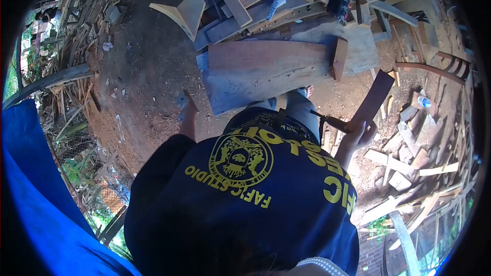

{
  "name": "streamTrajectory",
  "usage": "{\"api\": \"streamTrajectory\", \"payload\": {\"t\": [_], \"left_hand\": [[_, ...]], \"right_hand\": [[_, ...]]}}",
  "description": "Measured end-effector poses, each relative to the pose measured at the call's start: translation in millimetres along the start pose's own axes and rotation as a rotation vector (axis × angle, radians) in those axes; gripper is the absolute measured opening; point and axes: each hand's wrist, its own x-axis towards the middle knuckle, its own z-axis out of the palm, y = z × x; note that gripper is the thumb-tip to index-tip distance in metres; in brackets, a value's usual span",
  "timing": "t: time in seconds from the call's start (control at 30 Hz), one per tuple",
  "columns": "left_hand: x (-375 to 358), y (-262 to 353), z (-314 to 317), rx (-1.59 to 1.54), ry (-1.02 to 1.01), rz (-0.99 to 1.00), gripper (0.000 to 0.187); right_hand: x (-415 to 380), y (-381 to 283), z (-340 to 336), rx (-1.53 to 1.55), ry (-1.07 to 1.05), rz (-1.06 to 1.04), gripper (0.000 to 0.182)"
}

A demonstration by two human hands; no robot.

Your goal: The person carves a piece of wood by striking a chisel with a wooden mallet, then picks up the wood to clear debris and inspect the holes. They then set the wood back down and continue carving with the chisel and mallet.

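Observation:
My right hand (359, 136) is out to the right of my body, closed around a dark wooden piece (376, 97) that slants up and away. A tool with a dark handle (336, 123) and a thin metal end also sticks out of this hand, toward my legs. On the other side, my left hand (191, 108) hangs low beside the workbench, fingers partly hidden; a small pale bluish thing (181, 100) shows at it, too small to name. Before me lies a wide reddish-brown board (266, 57) on the worn workbench top (225, 92). A short wooden block (338, 59) sits at the board's right end.
Wooden offcuts (232, 1) are heaped along the bench's far side. Scrap wood (404, 138) litters the ground at right, near a plastic bottle (424, 101). A blue tarp (38, 199) hangs at lower left, and sticks (71, 36) pile up beyond it.

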Motion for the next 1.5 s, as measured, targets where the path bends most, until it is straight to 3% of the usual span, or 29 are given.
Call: {"api": "streamTrajectory", "payload": {"t": [0.07, 0.13, 0.17, 0.23, 0.37, 0.4, 0.47, 0.5, 0.57, 0.6, 0.67, 0.7, 0.77, 0.83, 0.87, 0.93, 0.97, 1.0, 1.03, 1.07, 1.1, 1.13, 1.23, 1.5], "left_hand": [[-34, 44, -11, -0.166, 0.116, -0.014, 0.052], [-52, 99, -26, -0.334, 0.225, -0.018, 0.046], [-53, 110, -40, -0.418, 0.272, -0.021, 0.044], [-79, 198, -132, -0.584, 0.305, 0.318, 0.054], [-41, 292, -137, -0.324, 0.183, 0.703, 0.08], [-24, 312, -128, -0.331, 0.175, 0.725, 0.08], [3, 351, -111, -0.182, 0.149, 0.956, 0.081], [7, 365, -106, -0.191, 0.144, 0.982, 0.081], [7, 388, -100, 0.097, 0.357, 0.73, 0.089], [0, 398, -110, 0.088, 0.353, 0.737, 0.089], [-32, 415, -152, -0.119, 0.055, 0.833, 0.1], [-54, 422, -161, -0.198, -0.056, 0.905, 0.115], [-92, 434, -194, -0.526, -0.37, 1.341, 0.104], [-137, 447, -213, -0.579, -0.444, 1.476, 0.09], [-152, 453, -220, -0.584, -0.325, 1.626, 0.076], [-166, 461, -224, -0.514, -0.288, 1.609, 0.056], [-162, 464, -223, -0.54, -0.282, 1.606, 0.056], [-153, 464, -218, -0.571, -0.304, 1.565, 0.044], [-146, 465, -214, -0.6, -0.325, 1.523, 0.033], [-140, 468, -210, -0.623, -0.314, 1.514, 0.033], [-135, 469, -204, -0.623, -0.279, 1.527, 0.026], [-130, 471, -199, -0.621, -0.246, 1.538, 0.02], [-115, 482, -186, -0.678, -0.147, 1.568, 0.022], [-80, 500, -160, -0.701, -0.107, 1.42, 0.023]], "right_hand": [[7, -3, 5, -0.077, 0.006, -0.079, 0.028], [12, 0, 8, 0.081, -0.054, 0.059, 0.027], [15, -2, 12, 0.086, -0.053, 0.021, 0.024], [22, -10, 17, 0.083, -0.037, -0.009, 0.024], [27, -26, 22, 0.172, -0.003, 0.004, 0.025], [27, -28, 21, 0.182, 0.009, -0.001, 0.024], [25, -38, 20, 0.25, 0.018, 0.006, 0.024], [23, -41, 18, 0.238, 0.029, -0.012, 0.024], [19, -42, 14, 0.225, 0.059, -0.043, 0.03], [18, -40, 11, 0.215, 0.062, -0.048, 0.03], [12, -36, 5, 0.209, 0.116, -0.06, 0.033], [10, -36, 6, 0.228, 0.163, -0.028, 0.037], [9, -34, 11, 0.274, 0.229, 0.016, 0.039], [8, -43, 20, 0.328, 0.307, 0.078, 0.046], [9, -45, 28, 0.32, 0.299, 0.075, 0.046], [16, -48, 43, 0.447, 0.453, 0.129, 0.041], [17, -51, 46, 0.443, 0.411, 0.17, 0.045], [15, -37, 41, 0.423, 0.354, 0.192, 0.049], [12, -20, 38, 0.29, 0.309, 0.19, 0.049], [11, -10, 37, 0.161, 0.264, 0.186, 0.048], [12, -36, 49, 0.351, 0.245, 0.274, 0.046], [14, -39, 51, 0.342, 0.229, 0.269, 0.046], [22, -28, 38, 0.426, 0.221, 0.245, 0.043], [45, -44, -5, 0.19, 0.065, 0.35, 0.046]]}}
